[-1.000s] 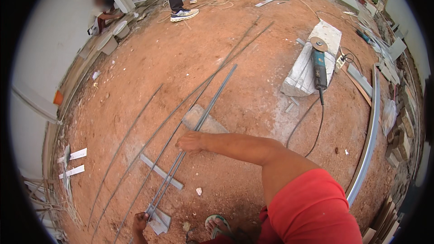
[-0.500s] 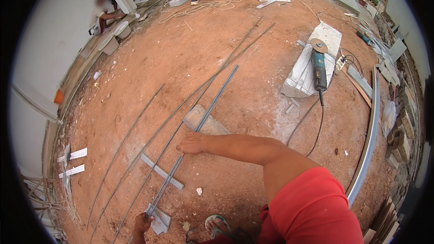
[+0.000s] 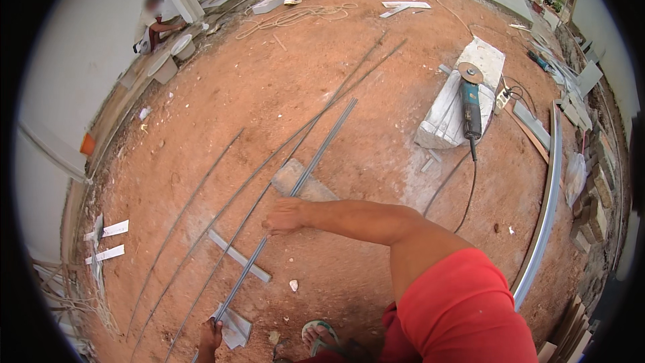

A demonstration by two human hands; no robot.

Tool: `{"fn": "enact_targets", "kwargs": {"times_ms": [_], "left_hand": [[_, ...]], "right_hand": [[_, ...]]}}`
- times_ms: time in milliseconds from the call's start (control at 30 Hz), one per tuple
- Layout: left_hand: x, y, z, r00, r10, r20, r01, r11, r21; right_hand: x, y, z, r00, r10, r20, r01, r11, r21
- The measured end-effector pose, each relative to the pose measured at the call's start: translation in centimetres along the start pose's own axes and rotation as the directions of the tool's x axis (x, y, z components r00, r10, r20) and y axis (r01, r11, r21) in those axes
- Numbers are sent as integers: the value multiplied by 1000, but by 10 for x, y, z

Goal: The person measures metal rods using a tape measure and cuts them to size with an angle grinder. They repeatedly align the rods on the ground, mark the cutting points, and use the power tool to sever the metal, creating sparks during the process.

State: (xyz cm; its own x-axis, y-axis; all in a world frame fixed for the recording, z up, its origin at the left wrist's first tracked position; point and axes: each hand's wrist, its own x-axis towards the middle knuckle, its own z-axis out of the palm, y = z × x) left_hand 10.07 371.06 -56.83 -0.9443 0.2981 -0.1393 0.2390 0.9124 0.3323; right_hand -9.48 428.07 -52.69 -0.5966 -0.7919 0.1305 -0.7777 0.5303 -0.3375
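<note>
My right hand (image 3: 285, 216) is closed round a bundle of thin steel rods (image 3: 324, 146), partway along their length. Close to the near end, my left hand (image 3: 210, 336) also grips the bundle. The rods slant from lower left to upper right, passing over a rough concrete block (image 3: 287, 176) and a flat grey metal strip (image 3: 261, 273). Beside my left hand lies a pale scrap of sheet (image 3: 236, 331). Left of the bundle, several loose rods, including a shorter one (image 3: 201, 180), rest on the reddish dirt, two of them crossing farther away.
An angle grinder (image 3: 472, 104) lies on a whitish block (image 3: 440, 114) to the right, its cable trailing over the dirt. A long metal channel (image 3: 547, 218) runs along the right side. Rope (image 3: 295, 20) is coiled far off. One person crouches by buckets (image 3: 162, 67); another stands nearby.
Between my hands, the rods lie closer together than before, and past my right hand their far ends are slightly more spread. Both hands keep hold. The standing person's feet have shifted.
</note>
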Motion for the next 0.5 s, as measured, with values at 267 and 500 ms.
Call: {"fn": "enact_targets", "kwargs": {"times_ms": [267, 500], "left_hand": [[-8, 32, -12, 983, -148, -110, 159, 982, 99], [-3, 88, -11, 954, -279, -112, 293, 946, 142]], "right_hand": [[-12, -25, -33, 974, -148, -171, 115, 976, -185], [-52, -75, -41, 916, -280, -287, 149, 902, -405]]}}
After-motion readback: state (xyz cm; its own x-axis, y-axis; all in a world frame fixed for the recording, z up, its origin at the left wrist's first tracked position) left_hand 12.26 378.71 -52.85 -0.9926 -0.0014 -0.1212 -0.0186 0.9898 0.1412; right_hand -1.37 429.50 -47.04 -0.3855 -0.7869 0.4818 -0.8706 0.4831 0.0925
